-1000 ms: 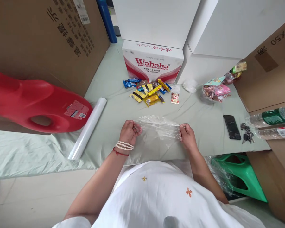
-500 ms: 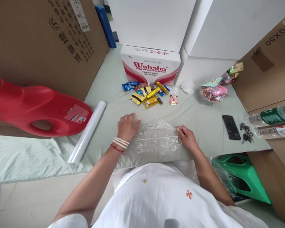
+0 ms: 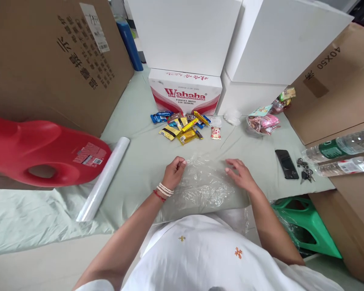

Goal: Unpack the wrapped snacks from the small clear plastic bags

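A clear plastic bag [image 3: 204, 184] lies flat and crinkled on the pale green cloth [image 3: 139, 153] in front of me. My left hand [image 3: 174, 171] rests at the bag's left edge with its fingers curled together in a pinch on the plastic. My right hand [image 3: 239, 173] lies on the bag's right side with fingers stretched out flat. A heap of small snack packets [image 3: 183, 125] sits beyond the bag, near a Wahaha water carton [image 3: 185, 93].
A red jug [image 3: 42, 151] lies at the left beside a roll of clear film [image 3: 104, 178]. A phone [image 3: 286, 163], keys [image 3: 305, 171] and two water bottles [image 3: 341, 155] are at the right. Cardboard and white boxes ring the cloth. A green stool [image 3: 306, 226] stands at lower right.
The bag, held stretched in the air between both hands, has been laid down on the cloth. My right hand let go and spread flat on it; the view tilted slightly.
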`<act>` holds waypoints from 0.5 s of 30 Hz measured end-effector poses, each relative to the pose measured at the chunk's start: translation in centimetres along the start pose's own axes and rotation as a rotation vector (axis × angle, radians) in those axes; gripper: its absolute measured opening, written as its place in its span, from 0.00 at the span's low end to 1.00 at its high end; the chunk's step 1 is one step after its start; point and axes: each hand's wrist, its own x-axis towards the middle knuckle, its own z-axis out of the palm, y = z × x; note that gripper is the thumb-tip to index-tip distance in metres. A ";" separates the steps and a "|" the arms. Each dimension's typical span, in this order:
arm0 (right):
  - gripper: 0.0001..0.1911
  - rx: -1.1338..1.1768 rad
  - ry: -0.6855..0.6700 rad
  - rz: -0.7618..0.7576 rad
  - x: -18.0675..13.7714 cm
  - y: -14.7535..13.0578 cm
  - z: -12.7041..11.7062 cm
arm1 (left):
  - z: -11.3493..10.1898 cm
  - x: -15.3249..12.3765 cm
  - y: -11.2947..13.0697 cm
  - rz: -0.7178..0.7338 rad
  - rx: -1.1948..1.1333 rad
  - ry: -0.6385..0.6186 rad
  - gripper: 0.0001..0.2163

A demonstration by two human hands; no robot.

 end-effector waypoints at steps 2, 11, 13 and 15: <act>0.29 0.120 -0.001 0.053 2.2 -0.6 1.2 | 0.5 -0.4 0.4 0.010 -0.058 -0.054 0.15; 0.22 0.428 -0.223 0.198 6.1 -1.0 5.1 | -1.1 -0.4 0.4 -0.090 -0.173 0.006 0.17; 0.22 0.495 -0.193 0.197 5.9 -1.1 4.8 | -1.6 0.0 0.0 -0.095 -0.103 0.012 0.15; 0.24 0.570 -0.201 0.238 5.8 -1.1 4.6 | -1.9 0.3 -0.5 -0.097 -0.072 0.053 0.13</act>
